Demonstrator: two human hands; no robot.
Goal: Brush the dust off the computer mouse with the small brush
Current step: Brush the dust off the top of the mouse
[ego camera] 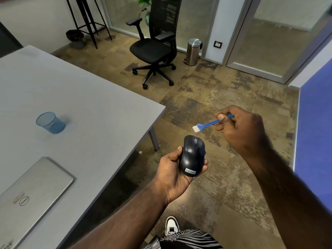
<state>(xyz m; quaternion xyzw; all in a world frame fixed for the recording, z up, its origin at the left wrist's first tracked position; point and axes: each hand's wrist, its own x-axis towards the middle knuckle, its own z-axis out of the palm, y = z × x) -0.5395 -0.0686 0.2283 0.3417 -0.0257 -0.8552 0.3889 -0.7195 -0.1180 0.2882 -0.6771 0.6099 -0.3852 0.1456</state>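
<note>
My left hand point(173, 174) cradles a dark computer mouse point(192, 155) palm up, off the table's right edge and above the carpet. Its scroll wheel points away from me and a white label sits at its near end. Pale dust specks show to the right of the wheel. My right hand point(240, 130) pinches the handle of a small blue brush point(206, 124) with white bristles. The bristles point left and down and hover a short way above and to the right of the mouse's front, apart from it.
A grey table point(80, 97) fills the left side, with a blue mesh cup point(50, 123) and a closed silver laptop point(34, 193) on it. On the carpet beyond stand a black office chair point(154, 45) and a steel bin point(193, 52). A blue partition point(316, 126) runs along the right.
</note>
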